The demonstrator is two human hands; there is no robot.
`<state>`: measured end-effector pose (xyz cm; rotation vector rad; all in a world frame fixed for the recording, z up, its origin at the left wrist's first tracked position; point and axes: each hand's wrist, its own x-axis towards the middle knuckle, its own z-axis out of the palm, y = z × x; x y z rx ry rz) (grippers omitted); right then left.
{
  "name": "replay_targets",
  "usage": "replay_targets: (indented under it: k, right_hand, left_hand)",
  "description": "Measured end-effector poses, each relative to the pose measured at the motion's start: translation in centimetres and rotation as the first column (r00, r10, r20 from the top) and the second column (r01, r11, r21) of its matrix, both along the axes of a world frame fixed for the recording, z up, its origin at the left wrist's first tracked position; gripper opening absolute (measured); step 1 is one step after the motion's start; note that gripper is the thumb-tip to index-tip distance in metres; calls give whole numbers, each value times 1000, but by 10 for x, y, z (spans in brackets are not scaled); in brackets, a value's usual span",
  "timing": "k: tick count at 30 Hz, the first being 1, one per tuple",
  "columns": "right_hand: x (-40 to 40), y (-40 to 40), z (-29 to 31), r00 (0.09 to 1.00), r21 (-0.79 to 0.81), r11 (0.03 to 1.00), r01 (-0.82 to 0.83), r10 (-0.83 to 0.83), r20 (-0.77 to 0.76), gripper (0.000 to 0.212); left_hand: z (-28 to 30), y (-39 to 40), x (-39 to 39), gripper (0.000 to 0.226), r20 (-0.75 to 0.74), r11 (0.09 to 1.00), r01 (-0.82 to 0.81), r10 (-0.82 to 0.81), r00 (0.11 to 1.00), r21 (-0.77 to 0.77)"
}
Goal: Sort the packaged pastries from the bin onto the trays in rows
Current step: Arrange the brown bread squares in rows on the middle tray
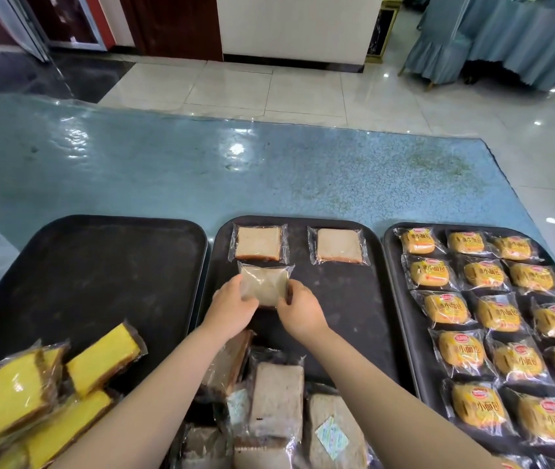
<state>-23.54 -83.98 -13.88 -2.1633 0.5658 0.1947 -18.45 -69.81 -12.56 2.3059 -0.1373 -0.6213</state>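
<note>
**Pastries going down in rows: third brown slice being set on the middle tray**

Blue glossy table [269,170], wide bare stretch toward 12 o'clock. Three dark trays side by side along the near edge.

- Left tray [83,265] at 9 o'clock: bare at the far end, with a heap of wrapped yellow cake slices [15,394] spilling over its near corner at 7 o'clock.
- Middle tray [337,316]: two wrapped brown slices along the far rim, one at 11 o'clock [258,243] and one at 1 o'clock [338,246].
- Right tray [394,265] at 3 o'clock: packed with small yellow buns [492,313] in three columns.
- Loose pile of brown slices [276,401] at 6 o'clock, covering the middle tray's near end. No bin clearly visible.

Held packet [264,286]: clear wrapper, just below the 11 o'clock slice, its crimped far edge touching or slightly overlapping that slice's wrapper. Left hand [232,309] pinching the packet's left side, right hand [303,311] pinching the right side, fingers curled on the film.

For a tidy row, probably best:
- square the packet with the slice above
- ease it a touch toward 6 o'clock so the crimps do not overlap
- release flat

Open room at 3 o'clock of the packet for its row-mate. Raised tray rim close at 9 o'clock of the left hand; pile close beneath both forearms, easily dragged on withdrawal.
</note>
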Motion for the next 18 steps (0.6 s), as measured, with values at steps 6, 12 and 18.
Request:
replay_targets:
  k: [6, 12, 18]
  right_hand:
    - [21, 14, -8, 1000, 25, 1000, -8, 8, -12, 32]
    - [21, 12, -7, 999, 36, 998, -54, 54, -3, 45]
    - [-13, -1, -5, 998, 19, 999, -51, 52, -23, 56]
  left_hand:
    - [-13, 5, 18, 31, 30, 999, -7, 6, 1000, 34]
    - [-16, 6, 17, 60, 16, 995, 38, -40, 999, 88]
    - [-17, 21, 6, 64, 56, 994, 73, -77, 995, 83]
